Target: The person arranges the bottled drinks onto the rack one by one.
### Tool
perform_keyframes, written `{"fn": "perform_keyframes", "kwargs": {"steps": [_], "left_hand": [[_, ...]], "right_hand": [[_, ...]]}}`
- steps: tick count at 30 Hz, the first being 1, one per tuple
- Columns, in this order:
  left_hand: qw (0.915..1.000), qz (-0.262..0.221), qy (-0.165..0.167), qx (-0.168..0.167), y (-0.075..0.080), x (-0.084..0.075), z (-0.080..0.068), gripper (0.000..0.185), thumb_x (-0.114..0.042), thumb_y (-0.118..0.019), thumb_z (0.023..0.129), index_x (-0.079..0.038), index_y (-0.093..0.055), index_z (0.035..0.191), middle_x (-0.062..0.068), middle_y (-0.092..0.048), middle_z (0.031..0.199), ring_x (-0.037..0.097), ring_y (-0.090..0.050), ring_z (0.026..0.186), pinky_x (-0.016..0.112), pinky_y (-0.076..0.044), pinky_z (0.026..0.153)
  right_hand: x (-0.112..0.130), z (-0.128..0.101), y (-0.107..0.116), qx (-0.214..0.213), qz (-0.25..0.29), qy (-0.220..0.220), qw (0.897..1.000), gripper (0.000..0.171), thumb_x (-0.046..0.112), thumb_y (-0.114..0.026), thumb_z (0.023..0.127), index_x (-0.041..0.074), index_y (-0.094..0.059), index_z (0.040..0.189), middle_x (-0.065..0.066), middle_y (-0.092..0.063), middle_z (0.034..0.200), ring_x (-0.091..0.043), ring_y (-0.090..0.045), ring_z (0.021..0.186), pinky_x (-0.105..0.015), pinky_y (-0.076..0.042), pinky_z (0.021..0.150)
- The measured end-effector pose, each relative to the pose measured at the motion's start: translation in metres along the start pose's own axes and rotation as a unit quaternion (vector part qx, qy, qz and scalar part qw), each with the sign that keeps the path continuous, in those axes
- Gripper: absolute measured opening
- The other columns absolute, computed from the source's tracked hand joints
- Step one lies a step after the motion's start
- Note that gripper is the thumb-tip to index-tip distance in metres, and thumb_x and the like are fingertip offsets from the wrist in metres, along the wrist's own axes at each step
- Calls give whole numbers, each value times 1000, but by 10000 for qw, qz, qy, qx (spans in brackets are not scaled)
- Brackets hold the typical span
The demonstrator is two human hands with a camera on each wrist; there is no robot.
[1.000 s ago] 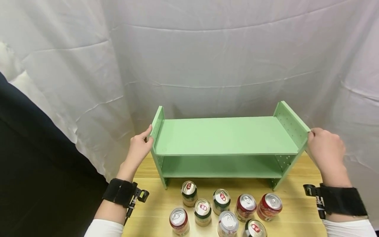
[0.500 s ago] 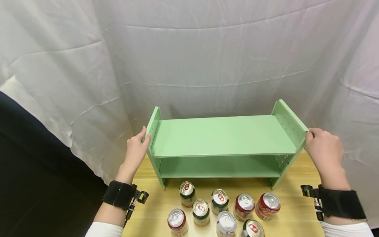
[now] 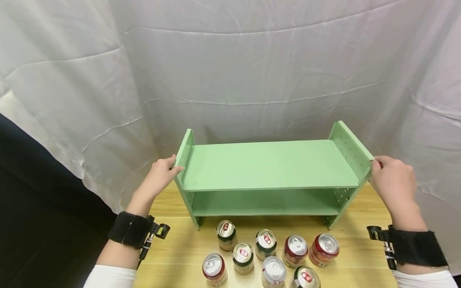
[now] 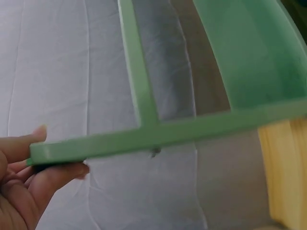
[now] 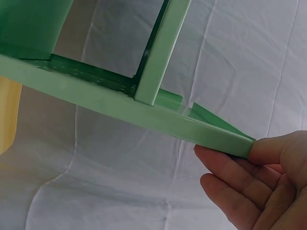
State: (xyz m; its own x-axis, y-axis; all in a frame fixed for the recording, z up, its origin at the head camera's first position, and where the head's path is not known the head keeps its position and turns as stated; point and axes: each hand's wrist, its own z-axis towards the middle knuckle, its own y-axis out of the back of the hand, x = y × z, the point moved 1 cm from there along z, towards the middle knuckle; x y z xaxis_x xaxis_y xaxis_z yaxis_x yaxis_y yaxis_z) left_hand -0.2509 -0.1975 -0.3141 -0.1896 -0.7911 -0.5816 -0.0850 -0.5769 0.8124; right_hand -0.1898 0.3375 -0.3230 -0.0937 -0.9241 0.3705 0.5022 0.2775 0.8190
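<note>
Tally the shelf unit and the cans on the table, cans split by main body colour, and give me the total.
Green shelf unit: 1
Green cans: 4
Red cans: 3
Silver-white can: 1
Total: 9

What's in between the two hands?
The green shelf. The head view shows it reaching all the way from the left hand to the right hand, each one gripping a side panel.
</note>
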Motion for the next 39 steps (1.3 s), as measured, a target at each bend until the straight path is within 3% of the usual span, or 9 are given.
{"fn": "perform_keyframes", "kwargs": {"steps": [6, 9, 12, 20, 24, 27, 29, 33, 39], "left_hand": [[9976, 513, -197, 414, 4, -7, 5, 33, -10, -49, 96, 18, -49, 114, 41, -36, 135, 49, -36, 129, 55, -35, 107], [9970, 644, -224, 356, 5, -9, 6, 19, -6, -52, 94, 2, -47, 77, 27, -57, 87, 36, -59, 88, 41, -53, 82], [9962, 799, -272, 232, 6, -11, 7, 33, -3, -53, 91, -10, -33, 65, 3, -30, 62, 17, -37, 58, 27, -38, 55], [9945, 871, 0, 575, 15, -13, 9, 36, -2, -51, 90, -12, -36, 58, 1, -42, 59, 12, -45, 53, 21, -46, 52], [9929, 819, 236, 832, 18, -15, 11, 33, -4, -51, 92, -9, -43, 61, 5, -50, 62, 12, -51, 56, 22, -51, 55], [9919, 855, 280, 892, 19, -17, 11, 29, -5, -51, 93, -5, -48, 64, 7, -54, 66, 14, -54, 58, 23, -53, 57], [9923, 846, 246, 869, 19, -18, 10, 26, -4, -51, 93, -2, -51, 67, 9, -57, 68, 14, -56, 59, 24, -54, 57], [9932, 913, 117, 716, 18, -18, 9, 33, -4, -49, 93, -7, -43, 61, 9, -54, 66, 14, -56, 57, 23, -53, 56], [9939, 923, 60, 596, 16, -14, 4, 38, -5, -47, 94, -13, -33, 60, 4, -45, 60, 14, -57, 57, 22, -47, 54]], "right_hand": [[-4, -5, 5, 227, -56, -77, 9997, 34, 11, -42, 95, -13, -60, 110, -37, -58, 104, -56, -54, 82, -49, -41, 54], [-5, -7, 5, 301, -96, -130, 9994, 34, 13, -42, 96, -12, -59, 111, -37, -58, 105, -56, -53, 82, -48, -41, 53], [-6, -9, 5, 281, -61, -187, 9994, 35, 14, -42, 96, -11, -60, 111, -36, -59, 104, -54, -54, 82, -46, -40, 52], [-12, -16, 3, 494, 264, -474, 9973, 51, 34, -36, 100, -8, -65, 106, -33, -62, 101, -56, -52, 88, -54, -41, 61], [-12, -21, 0, -7, 584, -573, 9966, 50, 35, -38, 100, -6, -64, 112, -31, -63, 103, -55, -54, 94, -58, -42, 69], [-12, -29, -5, -482, 961, -840, 9907, 51, 35, -45, 98, -5, -53, 128, -27, -62, 114, -44, -61, 100, -34, -49, 74], [-14, -35, -10, -642, 1233, -1093, 9842, 53, 37, -50, 96, 1, -48, 135, -20, -61, 121, -18, -66, 102, -12, -45, 71], [-17, -47, -20, -775, 1567, -1286, 9762, 61, 39, -59, 91, 8, -42, 140, -12, -59, 128, 27, -45, 87, 7, -32, 64], [-13, -66, -38, -1015, 2209, -1373, 9602, 72, 32, -69, 85, 16, -33, 145, -11, -54, 134, 12, -56, 104, -2, -45, 82]]}}
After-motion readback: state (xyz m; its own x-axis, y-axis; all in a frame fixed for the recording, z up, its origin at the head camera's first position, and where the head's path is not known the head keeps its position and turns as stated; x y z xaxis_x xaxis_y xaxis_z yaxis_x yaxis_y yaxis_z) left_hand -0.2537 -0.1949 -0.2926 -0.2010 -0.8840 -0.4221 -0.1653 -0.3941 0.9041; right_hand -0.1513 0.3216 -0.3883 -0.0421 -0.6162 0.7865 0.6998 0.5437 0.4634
